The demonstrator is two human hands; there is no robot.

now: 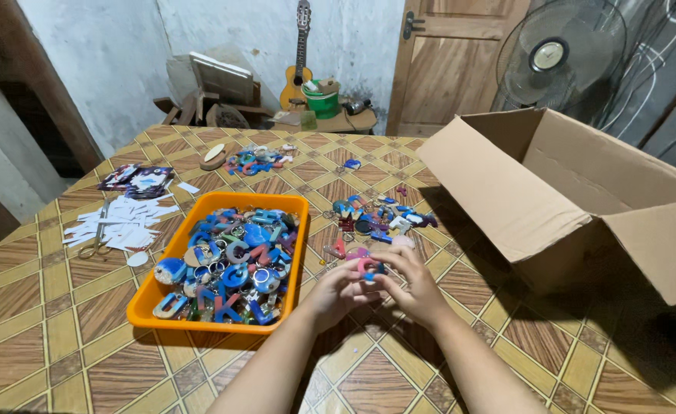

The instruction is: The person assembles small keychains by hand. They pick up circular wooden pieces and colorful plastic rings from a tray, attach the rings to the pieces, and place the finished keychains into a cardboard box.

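My left hand and my right hand meet above the tiled table, fingers pinched together on a small red and blue keychain piece. To the left of my hands stands an orange tray heaped with several colourful letter-shaped keychains, mostly blue. A loose cluster of keychain pieces lies on the table just beyond my hands.
A large open cardboard box lies on its side at the right. White paper slips with scissors and a dark booklet are at the left. Another keychain pile sits farther back. A fan, guitar and door stand behind.
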